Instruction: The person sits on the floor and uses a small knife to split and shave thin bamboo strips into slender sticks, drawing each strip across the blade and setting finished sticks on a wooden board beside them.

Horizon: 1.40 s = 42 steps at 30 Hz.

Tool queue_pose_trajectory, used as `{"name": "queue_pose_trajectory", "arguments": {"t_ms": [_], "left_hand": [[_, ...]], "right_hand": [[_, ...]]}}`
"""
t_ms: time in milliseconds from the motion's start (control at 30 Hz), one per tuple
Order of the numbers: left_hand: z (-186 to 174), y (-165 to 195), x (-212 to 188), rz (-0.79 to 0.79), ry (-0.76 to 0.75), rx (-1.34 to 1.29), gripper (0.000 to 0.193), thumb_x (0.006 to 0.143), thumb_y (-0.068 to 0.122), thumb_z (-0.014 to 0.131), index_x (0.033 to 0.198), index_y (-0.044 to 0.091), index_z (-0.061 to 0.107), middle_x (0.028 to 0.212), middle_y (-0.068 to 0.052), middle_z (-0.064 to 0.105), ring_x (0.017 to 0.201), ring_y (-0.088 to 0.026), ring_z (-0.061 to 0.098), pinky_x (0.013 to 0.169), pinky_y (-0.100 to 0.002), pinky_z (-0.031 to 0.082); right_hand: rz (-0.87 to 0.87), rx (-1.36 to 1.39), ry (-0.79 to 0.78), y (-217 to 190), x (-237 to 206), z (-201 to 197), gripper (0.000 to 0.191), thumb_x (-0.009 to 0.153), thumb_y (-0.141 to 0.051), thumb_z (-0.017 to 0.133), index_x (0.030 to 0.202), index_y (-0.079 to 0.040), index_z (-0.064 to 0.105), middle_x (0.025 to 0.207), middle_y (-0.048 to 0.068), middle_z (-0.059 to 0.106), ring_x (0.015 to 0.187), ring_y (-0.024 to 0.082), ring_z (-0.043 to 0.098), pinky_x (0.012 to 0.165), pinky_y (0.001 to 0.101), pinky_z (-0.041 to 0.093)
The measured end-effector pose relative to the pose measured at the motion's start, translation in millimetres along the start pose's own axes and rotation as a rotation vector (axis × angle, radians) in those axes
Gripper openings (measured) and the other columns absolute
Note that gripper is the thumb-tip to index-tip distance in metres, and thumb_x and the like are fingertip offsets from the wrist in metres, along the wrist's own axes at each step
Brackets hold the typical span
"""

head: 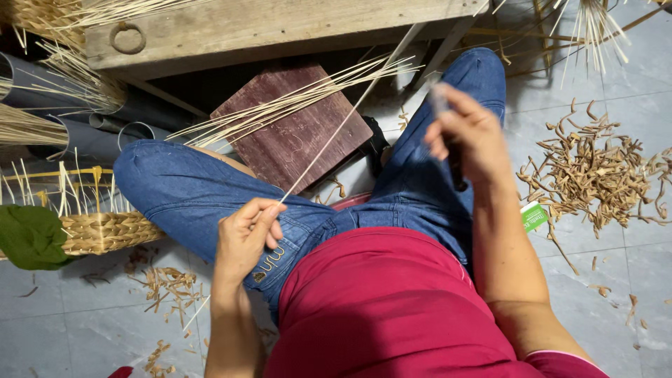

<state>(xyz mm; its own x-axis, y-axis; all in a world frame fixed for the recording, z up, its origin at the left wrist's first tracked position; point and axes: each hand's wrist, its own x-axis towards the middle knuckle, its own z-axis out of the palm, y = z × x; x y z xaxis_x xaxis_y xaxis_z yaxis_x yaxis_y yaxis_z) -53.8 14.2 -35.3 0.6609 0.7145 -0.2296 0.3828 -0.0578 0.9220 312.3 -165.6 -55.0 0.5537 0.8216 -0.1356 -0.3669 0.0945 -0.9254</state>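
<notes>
On the grey tiled floor [84, 322], above the dark wooden board [297, 133], your left hand [245, 234] pinches a thin, light, probably springy cane strip [336, 129] at its near end, while your right hand [465, 133] clenches a dark-handled knife [456, 171].

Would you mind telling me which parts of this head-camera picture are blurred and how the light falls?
Head view: the right hand and the dark tool it grips are smeared by motion blur; the left hand pinching the thin reed strip is sharp; light is soft and even, without glare, and shade gathers under the wooden bench.
</notes>
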Motion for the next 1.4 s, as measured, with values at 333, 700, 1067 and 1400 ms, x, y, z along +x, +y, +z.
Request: {"name": "queue_pose_trajectory", "arguments": {"t_ms": [333, 700, 1067, 1400], "left_hand": [[30.8, 14.6, 11.7, 0.007, -0.098, -0.002, 0.017, 0.099, 0.018, 0.065, 0.104, 0.006, 0.076, 0.063, 0.001, 0.067, 0.052, -0.003, 0.058, 0.047, -0.020, 0.046], [10.1, 8.0, 7.3, 0.019, -0.047, 0.057, 0.017, 0.098, 0.018, 0.066, 0.101, 0.006, 0.077, 0.063, 0.000, 0.068, 0.053, -0.003, 0.060, 0.048, -0.020, 0.048], [0.0, 2.8, 5.6, -0.013, 0.022, -0.026, 0.018, 0.101, 0.017, 0.063, 0.103, 0.005, 0.076, 0.065, 0.000, 0.067, 0.054, -0.004, 0.059, 0.049, -0.021, 0.046], [42.5, 24.3, 14.9, 0.019, -0.087, 0.086, 0.018, 0.100, 0.021, 0.063, 0.103, 0.008, 0.075, 0.061, 0.000, 0.069, 0.051, -0.005, 0.063, 0.047, -0.022, 0.049]], "right_hand": [[0.275, -0.070, -0.313, 32.8, -6.5, 71.8, 0.038, 0.103, -0.010, 0.057, 0.140, -0.003, 0.060, 0.085, 0.006, 0.073, 0.066, 0.008, 0.065, 0.057, 0.0212, 0.050], [0.013, 0.050, 0.034, 25.6, 12.4, -9.0, 0.029, 0.106, -0.011, 0.060, 0.132, 0.000, 0.064, 0.083, 0.006, 0.069, 0.062, 0.011, 0.060, 0.056, 0.0232, 0.048], [-0.067, 0.054, 0.135, 7.6, 8.5, -32.1, 0.039, 0.107, -0.012, 0.060, 0.144, -0.001, 0.059, 0.086, 0.008, 0.070, 0.064, 0.012, 0.063, 0.057, 0.0242, 0.051], [0.299, -0.102, -0.425, 37.1, -13.6, 82.6, 0.039, 0.105, -0.014, 0.057, 0.142, -0.002, 0.059, 0.085, 0.006, 0.073, 0.067, 0.008, 0.065, 0.058, 0.0209, 0.050]]}}
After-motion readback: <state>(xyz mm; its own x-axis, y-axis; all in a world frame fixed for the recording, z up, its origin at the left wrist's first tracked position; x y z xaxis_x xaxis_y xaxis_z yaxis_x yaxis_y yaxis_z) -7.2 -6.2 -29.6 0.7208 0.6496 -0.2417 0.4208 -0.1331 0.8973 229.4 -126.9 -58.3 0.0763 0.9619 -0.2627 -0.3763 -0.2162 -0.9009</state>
